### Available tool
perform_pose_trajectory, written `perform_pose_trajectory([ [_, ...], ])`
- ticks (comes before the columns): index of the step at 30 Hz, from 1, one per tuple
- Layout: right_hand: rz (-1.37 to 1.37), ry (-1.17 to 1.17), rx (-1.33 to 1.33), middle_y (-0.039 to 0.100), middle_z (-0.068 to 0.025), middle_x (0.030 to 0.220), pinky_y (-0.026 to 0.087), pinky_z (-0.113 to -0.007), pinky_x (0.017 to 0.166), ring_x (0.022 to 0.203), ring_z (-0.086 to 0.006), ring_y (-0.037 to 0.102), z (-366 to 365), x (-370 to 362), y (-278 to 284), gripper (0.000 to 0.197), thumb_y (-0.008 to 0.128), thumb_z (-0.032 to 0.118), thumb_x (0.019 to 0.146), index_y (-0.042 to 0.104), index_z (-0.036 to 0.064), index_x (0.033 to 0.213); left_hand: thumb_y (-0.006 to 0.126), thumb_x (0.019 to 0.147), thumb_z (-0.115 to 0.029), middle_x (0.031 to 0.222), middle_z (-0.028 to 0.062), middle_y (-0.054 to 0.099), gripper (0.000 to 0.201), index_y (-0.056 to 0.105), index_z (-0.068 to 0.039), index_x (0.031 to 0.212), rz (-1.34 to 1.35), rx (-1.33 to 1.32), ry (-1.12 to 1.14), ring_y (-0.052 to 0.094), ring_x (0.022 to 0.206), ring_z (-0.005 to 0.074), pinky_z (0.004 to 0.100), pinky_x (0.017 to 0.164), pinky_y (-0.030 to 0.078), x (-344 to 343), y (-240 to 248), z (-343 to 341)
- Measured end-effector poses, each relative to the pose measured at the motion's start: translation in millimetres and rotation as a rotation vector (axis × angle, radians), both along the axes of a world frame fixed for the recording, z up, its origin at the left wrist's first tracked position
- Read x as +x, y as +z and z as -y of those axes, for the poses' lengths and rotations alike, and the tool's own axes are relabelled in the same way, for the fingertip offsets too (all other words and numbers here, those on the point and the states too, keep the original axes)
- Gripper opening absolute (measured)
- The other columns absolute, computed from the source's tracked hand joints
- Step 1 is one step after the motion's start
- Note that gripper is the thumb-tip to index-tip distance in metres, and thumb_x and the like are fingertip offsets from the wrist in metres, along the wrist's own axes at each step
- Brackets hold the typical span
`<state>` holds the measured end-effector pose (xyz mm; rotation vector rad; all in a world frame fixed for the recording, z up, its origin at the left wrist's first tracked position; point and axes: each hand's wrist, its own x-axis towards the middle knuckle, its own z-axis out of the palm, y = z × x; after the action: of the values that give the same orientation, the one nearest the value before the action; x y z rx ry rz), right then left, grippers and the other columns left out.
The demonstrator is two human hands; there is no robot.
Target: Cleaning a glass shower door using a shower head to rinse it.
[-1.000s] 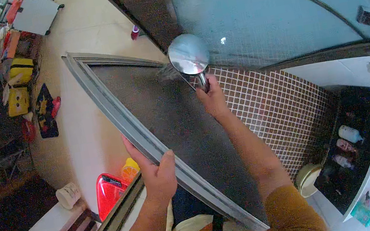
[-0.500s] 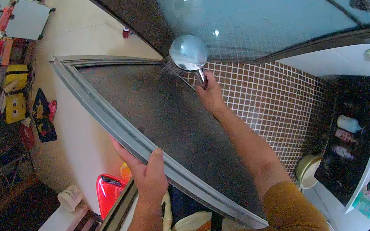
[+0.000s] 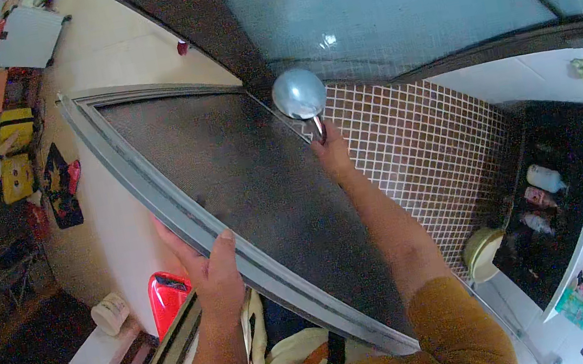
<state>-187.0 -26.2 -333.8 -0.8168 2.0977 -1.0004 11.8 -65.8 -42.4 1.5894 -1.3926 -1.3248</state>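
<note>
A large dark screen panel [image 3: 224,155] with a curved-looking grey metal frame stands tilted in front of me. My left hand [image 3: 212,274] is closed around the frame's near edge, thumb on top and fingers on the outer side. In my right hand [image 3: 333,153] is the short handle of a shiny, round metal ladle [image 3: 299,95]. Its rounded outside faces up, so the inside is hidden. The ladle is over the panel's far right edge, beside the brown tiles. Whether it touches the panel I cannot tell.
Brown mosaic tiles [image 3: 411,153] with white joints lie to the right, with a pale basin [image 3: 486,257] and several bottles [image 3: 544,176] beyond. Bluish glass [image 3: 369,4] rises at the back. To the left are a white bucket [image 3: 110,314] and a red object [image 3: 168,301].
The ladle has come slightly nearer, and the whitish water splash at its left no longer shows. My left hand still grips the frame; the whole view has shifted a little.
</note>
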Motion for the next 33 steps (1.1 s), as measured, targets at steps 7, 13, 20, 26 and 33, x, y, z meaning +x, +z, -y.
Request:
perform_pose_trajectory([
  [7, 0.18, 0.037, 0.014, 0.059, -0.025, 0.101, 0.045, -0.046, 0.082, 0.097, -0.0413, 0.058, 42, -11, 37, 0.043, 0.06, 0.009, 0.079, 0.042, 0.0039, 0.117, 0.053, 0.074, 0.003, 0.135, 0.0153, 0.035, 0.088, 0.005, -0.011, 0.146, 0.03, -0.045, 0.011, 0.04, 0.119, 0.0252, 0.0365, 0.1, 0.033, 10, -9, -2],
  [13, 0.026, 0.064, -0.009, 0.06, -0.0189, 0.095, 0.047, -0.04, 0.075, 0.087, -0.0305, 0.06, 7, -11, 11, 0.05, 0.062, 0.014, 0.08, 0.041, 0.0033, 0.125, 0.051, 0.075, 0.006, 0.138, 0.0147, 0.029, 0.087, 0.001, -0.008, 0.146, -0.009, -0.01, -0.028, 0.035, 0.123, 0.0236, 0.0359, 0.103, 0.029, 5, -5, 2],
  [20, 0.163, 0.027, 0.112, 0.059, -0.0195, 0.102, 0.045, -0.039, 0.082, 0.093, -0.0315, 0.059, -82, -12, -32, 0.055, 0.057, 0.006, 0.076, 0.04, 0.0014, 0.128, 0.052, 0.075, 0.004, 0.137, 0.0147, 0.032, 0.087, 0.003, -0.007, 0.146, 0.019, -0.05, 0.034, 0.037, 0.121, 0.024, 0.0351, 0.102, 0.029, 5, -6, -1],
  [26, 0.022, -0.051, 0.158, 0.058, -0.0176, 0.091, 0.046, -0.04, 0.076, 0.084, -0.0303, 0.059, -109, -30, -63, 0.049, 0.058, 0.006, 0.076, 0.043, 0.0013, 0.123, 0.053, 0.073, 0.003, 0.132, 0.0146, 0.039, 0.085, 0.009, -0.005, 0.145, -0.058, -0.008, 0.042, 0.042, 0.117, 0.0239, 0.034, 0.099, 0.033, -5, -10, 1],
  [33, 0.133, 0.04, 0.025, 0.056, -0.0169, 0.088, 0.045, -0.039, 0.073, 0.081, -0.0273, 0.056, -94, -27, -14, 0.038, 0.059, 0.011, 0.079, 0.045, 0.0008, 0.113, 0.053, 0.074, -0.002, 0.132, 0.0151, 0.041, 0.079, 0.016, -0.004, 0.144, -0.128, -0.134, 0.048, 0.045, 0.115, 0.0259, 0.0348, 0.096, 0.036, -10, -15, -3],
])
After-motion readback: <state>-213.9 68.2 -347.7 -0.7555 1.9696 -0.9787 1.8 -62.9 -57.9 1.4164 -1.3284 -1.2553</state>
